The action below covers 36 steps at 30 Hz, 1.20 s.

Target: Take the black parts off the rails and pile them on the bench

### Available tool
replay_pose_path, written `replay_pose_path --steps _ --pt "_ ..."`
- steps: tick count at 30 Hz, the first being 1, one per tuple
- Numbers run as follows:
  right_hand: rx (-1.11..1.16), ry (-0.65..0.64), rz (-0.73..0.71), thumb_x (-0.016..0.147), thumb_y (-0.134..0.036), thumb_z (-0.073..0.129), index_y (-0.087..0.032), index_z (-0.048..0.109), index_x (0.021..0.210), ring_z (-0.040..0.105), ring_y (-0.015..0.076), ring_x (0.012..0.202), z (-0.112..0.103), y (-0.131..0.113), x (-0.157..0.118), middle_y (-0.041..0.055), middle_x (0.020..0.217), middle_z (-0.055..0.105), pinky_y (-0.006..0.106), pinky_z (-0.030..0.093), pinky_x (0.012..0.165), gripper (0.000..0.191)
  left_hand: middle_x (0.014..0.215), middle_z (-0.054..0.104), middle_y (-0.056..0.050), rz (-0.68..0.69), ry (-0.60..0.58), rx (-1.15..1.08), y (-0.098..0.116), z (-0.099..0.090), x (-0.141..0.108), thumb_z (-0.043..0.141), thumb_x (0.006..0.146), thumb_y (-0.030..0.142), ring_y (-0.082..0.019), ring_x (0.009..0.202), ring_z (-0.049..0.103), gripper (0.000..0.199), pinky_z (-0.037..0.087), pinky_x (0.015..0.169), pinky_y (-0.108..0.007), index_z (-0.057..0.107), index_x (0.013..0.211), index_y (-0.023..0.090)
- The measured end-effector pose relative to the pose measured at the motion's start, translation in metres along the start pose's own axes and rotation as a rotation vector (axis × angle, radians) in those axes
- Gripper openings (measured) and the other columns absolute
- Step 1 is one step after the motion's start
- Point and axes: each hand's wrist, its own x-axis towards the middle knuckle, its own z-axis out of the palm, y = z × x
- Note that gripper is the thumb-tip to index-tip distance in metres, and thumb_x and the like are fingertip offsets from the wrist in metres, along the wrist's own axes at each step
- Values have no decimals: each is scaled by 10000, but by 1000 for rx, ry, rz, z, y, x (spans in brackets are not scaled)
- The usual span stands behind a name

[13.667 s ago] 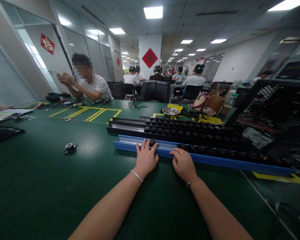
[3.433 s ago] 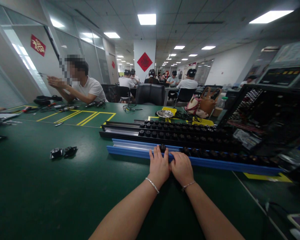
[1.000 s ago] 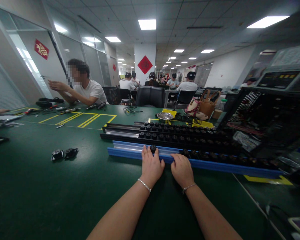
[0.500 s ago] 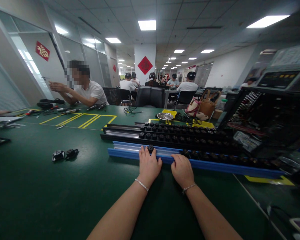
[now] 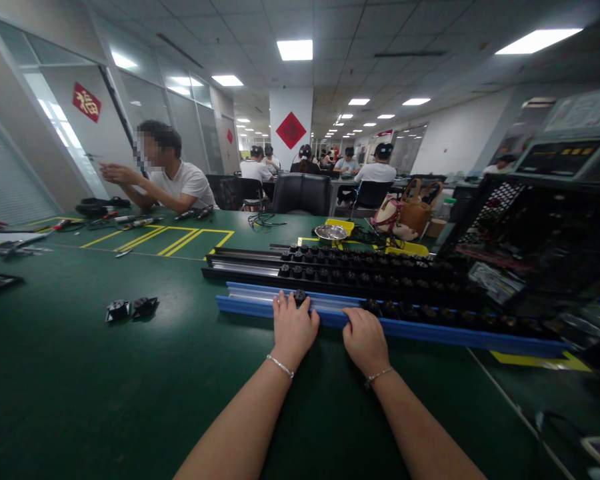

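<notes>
A long blue rail [image 5: 430,335] lies across the green table, with several black round parts in its right portion. My left hand [image 5: 294,330] rests over the rail's left part, its fingertips around a single black part [image 5: 300,296] that sits in the channel. My right hand [image 5: 366,339] has its curled fingers on the rail's front edge, left of the row of black parts [image 5: 390,310]. Behind the blue rail are black rails [image 5: 245,269] that hold more black parts. Two loose black parts [image 5: 117,310] lie on the table at the left.
A metal dish [image 5: 331,233] and yellow trays [image 5: 407,249] stand behind the rails. An open black case [image 5: 540,233] is at the right. Across the table a person [image 5: 183,183] sits near tools and cables [image 5: 140,222]. Papers [image 5: 10,240] lie far left.
My left hand has moved slightly left along the blue rail, and the single black part has shifted left with it. My right hand has stayed in place.
</notes>
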Motion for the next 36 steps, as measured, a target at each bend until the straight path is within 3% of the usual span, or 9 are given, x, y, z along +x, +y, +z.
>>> replay_pose_path --steps 7,17,36 --pt "-1 8 2 785 -94 432 -132 634 999 568 206 947 -1 0 0 93 986 662 351 413 919 296 1270 577 -109 -11 -7 -4 -1 -1 1 438 844 428 -331 1287 383 406 190 1098 -515 653 1151 273" --pt "2 14 -6 782 -100 422 -143 625 994 566 209 928 -3 -2 1 86 960 660 353 413 892 296 1402 445 -104 -31 -42 -19 1 2 -4 478 816 515 -336 1354 262 502 167 1095 -554 546 1270 314" --pt "8 15 -3 780 -105 430 -142 625 1004 560 203 924 -3 -1 1 85 957 659 349 407 899 299 1366 480 -133 -65 -10 8 -4 3 0 372 876 487 -320 1346 287 464 180 1068 -594 556 1260 301"
